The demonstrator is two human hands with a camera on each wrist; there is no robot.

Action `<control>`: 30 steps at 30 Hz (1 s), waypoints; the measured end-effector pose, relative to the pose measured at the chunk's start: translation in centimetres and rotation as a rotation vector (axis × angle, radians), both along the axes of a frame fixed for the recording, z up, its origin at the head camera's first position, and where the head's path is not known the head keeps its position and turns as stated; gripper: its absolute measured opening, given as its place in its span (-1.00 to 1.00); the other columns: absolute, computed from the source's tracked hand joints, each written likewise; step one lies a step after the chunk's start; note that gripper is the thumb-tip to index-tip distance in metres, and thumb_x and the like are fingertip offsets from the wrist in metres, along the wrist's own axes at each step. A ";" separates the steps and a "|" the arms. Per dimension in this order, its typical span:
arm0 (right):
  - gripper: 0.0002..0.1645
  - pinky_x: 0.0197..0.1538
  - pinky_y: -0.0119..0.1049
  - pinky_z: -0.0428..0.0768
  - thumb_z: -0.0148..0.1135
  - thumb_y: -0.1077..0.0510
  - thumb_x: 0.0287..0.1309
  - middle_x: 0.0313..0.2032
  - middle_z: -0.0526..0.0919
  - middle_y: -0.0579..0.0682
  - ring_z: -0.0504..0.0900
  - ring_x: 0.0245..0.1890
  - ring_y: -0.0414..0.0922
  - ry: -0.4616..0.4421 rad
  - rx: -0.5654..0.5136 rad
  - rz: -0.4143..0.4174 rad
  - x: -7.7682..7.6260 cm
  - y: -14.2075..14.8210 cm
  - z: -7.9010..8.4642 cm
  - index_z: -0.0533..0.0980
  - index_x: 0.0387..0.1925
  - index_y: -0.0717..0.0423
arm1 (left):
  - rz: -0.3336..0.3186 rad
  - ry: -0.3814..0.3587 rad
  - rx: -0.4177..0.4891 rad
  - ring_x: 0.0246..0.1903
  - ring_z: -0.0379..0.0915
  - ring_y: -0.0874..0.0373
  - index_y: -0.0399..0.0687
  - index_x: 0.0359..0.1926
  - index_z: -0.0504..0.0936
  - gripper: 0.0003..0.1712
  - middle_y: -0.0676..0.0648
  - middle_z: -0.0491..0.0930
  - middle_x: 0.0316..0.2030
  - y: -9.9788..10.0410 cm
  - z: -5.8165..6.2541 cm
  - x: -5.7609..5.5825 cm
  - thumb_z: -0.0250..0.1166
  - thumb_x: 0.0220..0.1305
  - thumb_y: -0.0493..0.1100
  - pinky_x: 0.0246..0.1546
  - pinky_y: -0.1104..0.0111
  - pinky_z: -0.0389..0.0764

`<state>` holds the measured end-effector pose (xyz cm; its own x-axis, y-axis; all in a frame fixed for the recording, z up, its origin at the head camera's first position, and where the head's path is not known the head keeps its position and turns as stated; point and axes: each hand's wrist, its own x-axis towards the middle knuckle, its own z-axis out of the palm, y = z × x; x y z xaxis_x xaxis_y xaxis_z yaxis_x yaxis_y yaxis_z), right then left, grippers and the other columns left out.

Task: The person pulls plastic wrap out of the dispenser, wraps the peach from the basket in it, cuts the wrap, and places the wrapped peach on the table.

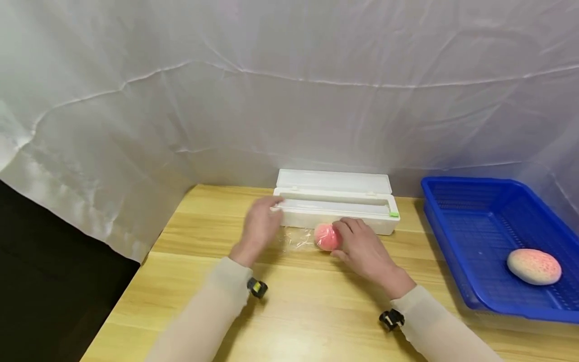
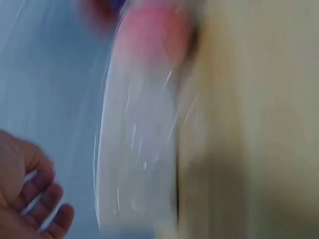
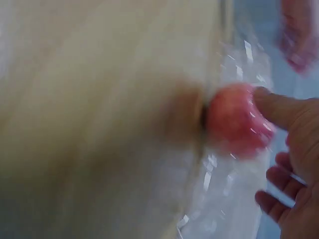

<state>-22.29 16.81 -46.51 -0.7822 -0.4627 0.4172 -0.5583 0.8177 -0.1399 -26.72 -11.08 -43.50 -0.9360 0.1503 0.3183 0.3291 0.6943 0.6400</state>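
We see a round pink fruit [image 1: 326, 237], peach-like in colour, at the front of the white film dispenser box [image 1: 382, 226] on the wood-grain table [image 1: 289, 322], with crinkled clear plastic film [image 1: 296, 239] over it and spread out to its left. We judge the fruit light, since a thumb-and-finger hold seems enough, though whether it is firm or spongy we cannot tell. The film we expect to be limp, clingy and easily creased or torn, and its gloss may let the fruit roll beneath it. The best hold is probably around the fruit's sides, with the film taken flat by its edge. Our right hand [image 1: 364, 251] pinches the fruit from its right side, thumb against the skin or film, the other fingers loosely bent. Our left hand [image 1: 261, 223] is at the box's left end, its fingers relaxed and slightly curled, with nothing visible in them. Both wrist views are smeared by motion, the fruit's far side is hidden, and we cannot trace the film's edges or say whether the fruit touches the box. The blue plastic basket [image 1: 452, 266] runs out of the head view at the right.
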 end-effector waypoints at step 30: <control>-0.36 -0.19 -0.25 0.60 0.53 -0.22 0.07 -0.21 0.66 -0.15 0.57 -0.26 -0.19 -0.581 -0.059 0.048 0.4 0.1 1.6 0.53 0.04 0.03 | -0.419 0.111 -0.594 0.29 0.43 0.06 0.07 0.23 0.55 -0.19 0.04 0.56 0.18 4.9 0.6 7.2 0.64 0.05 0.26 0.36 -0.10 0.37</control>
<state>-21.88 16.94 -44.90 -0.8690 -0.4926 -0.0474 -0.4130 0.7746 -0.4790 -19.47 -6.22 -42.89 -0.7291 0.6651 0.1615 0.6841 0.7152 0.1430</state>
